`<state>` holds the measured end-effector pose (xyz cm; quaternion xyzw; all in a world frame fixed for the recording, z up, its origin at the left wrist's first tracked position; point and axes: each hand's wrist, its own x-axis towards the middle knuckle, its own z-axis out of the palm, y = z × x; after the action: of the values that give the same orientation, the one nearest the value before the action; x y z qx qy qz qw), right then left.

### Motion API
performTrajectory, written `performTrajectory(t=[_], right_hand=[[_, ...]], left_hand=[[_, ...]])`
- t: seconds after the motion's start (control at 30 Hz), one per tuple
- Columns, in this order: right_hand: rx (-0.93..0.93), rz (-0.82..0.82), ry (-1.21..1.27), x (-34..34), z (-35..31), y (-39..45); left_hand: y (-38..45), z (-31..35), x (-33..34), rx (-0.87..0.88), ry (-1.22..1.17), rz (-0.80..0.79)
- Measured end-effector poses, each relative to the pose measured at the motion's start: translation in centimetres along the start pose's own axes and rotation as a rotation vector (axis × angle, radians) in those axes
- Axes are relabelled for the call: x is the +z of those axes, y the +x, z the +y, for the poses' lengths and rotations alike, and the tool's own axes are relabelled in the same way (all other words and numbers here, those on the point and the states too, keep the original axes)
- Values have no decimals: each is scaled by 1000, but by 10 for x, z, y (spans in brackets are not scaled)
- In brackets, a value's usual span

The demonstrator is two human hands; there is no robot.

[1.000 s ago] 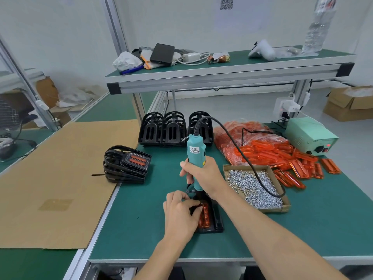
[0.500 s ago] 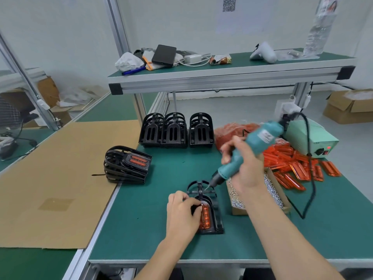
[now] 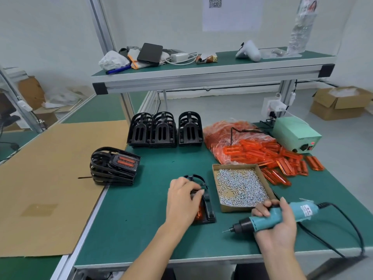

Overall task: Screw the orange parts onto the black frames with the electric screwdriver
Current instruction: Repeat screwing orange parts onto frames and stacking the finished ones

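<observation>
Landmark = the black frame (image 3: 205,201) w/ the orange part (image 3: 199,212) seated in it, lying flat on the green table (image 3: 141,215), near the front edge. Its long axis runs front-to-back, away from you, arched end far.

Far left of it: finished stack (image 3: 114,166) of frames w/ orange inserts, at the cardboard sheet's (image 3: 50,178) edge. Behind it: a row of bare frames (image 3: 164,130).

Your left hand (image 3: 184,201) sits right on top of it, fingers curled down over the middle, pressing it to the table; most of the orange piece is hidden under that hand. So left = the nearer hand, touching.

Just right of it: screw box (image 3: 240,186), close beside, not clearly touching. Behind-right: loose orange parts (image 3: 278,158).

Right and nearer you: your right hand (image 3: 276,223) is closed round the electric screwdriver (image 3: 270,218), held near-horizontal, bit pointing left toward the frame's near end but apart from it. No screw visible on the bit, too small to be sure. Likely next: load a screw, tip upright, swing left.
</observation>
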<state>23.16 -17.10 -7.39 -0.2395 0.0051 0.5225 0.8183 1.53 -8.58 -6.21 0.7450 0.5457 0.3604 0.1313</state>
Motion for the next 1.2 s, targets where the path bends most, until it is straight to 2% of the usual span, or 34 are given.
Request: performTrajectory(t=[0.17, 0.33, 0.47, 0.63, 0.8, 1.0, 1.2], right_hand=[[43, -45, -38, -4, -1, -1], [57, -57, -30, -7, -3, 0], [59, -56, -27, -5, -2, -1], [53, -49, -39, -4, -2, -1], [56, -40, -42, -5, 0, -1], [46, 5, -39, 2, 1, 0], [7, 0, 49, 35, 5, 6]], left_hand=[[26, 61, 19, 312, 87, -255], [41, 97, 51, 354, 544, -529], [43, 97, 60, 343, 560, -549], [42, 85, 59, 315, 387, -495], [33, 78, 48, 221, 68, -356], [3, 72, 10, -142, -429, -264], [-38, 44, -22, -373, -680, -189]])
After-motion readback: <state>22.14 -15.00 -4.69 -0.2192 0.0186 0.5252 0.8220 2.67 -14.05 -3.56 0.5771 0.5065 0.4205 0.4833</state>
